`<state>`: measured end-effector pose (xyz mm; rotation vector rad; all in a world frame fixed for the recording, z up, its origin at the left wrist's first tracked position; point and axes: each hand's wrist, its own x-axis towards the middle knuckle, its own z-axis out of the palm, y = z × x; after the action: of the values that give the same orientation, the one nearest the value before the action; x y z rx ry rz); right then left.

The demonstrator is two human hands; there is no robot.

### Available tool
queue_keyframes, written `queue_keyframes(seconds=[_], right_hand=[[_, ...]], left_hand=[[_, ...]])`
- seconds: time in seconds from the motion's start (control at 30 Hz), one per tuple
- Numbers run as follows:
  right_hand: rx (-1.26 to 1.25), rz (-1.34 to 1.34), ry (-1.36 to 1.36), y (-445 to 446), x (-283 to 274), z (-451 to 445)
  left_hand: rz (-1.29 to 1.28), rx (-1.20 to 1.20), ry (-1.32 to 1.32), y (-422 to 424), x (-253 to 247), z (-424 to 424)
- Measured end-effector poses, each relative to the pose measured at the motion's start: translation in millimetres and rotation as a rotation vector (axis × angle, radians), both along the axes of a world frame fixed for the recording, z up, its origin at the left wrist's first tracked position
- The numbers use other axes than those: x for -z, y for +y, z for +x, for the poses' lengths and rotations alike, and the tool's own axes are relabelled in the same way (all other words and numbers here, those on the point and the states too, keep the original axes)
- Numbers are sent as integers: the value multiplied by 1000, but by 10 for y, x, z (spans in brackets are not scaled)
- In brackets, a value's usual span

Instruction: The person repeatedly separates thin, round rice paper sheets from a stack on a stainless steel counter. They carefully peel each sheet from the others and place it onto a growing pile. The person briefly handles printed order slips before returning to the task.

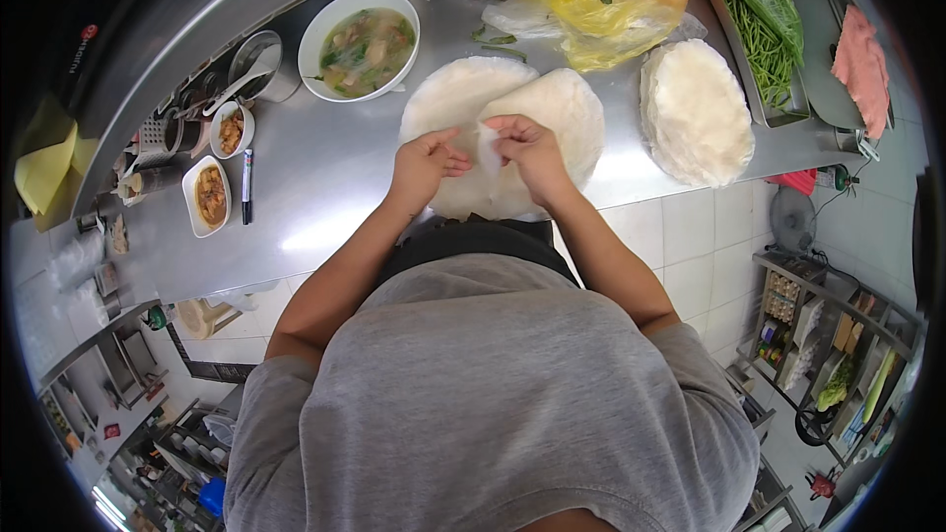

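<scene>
Two overlapping round, pale, thin wrapper sheets or stacks lie before me on the steel counter (295,199). The left round (451,100) is partly under the right round (580,114). My right hand (528,155) pinches a thin white sheet (488,151) between thumb and fingers above them. The sheet is blurred, and whether it is a loose piece or a lifted edge is unclear. My left hand (432,162) hovers over the left round with its fingers apart, holding nothing. A thick stack of similar round wrappers (697,114) sits further right.
A soup bowl (358,44), two small food dishes (231,129) and a marker (247,186) are on the left. Behind the rounds lie green scraps (502,52) and a yellow plastic bag (606,7). A metal tray (783,118) holds long green vegetables at the right.
</scene>
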<state>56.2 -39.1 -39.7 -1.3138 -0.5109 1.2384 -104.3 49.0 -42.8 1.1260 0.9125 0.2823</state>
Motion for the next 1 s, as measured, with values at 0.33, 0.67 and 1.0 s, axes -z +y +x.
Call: queue_keyframes(seconds=[0.33, 0.67, 1.0], right_hand=[[-7, 79, -95, -53, -180, -21], [-72, 267, -282, -277, -508, 182], [212, 23, -933, -647, -1407, 541]], left_hand=[[83, 360, 9, 103, -201, 132], [1402, 367, -83, 112, -750, 445], [385, 203, -506, -269, -1056, 672]])
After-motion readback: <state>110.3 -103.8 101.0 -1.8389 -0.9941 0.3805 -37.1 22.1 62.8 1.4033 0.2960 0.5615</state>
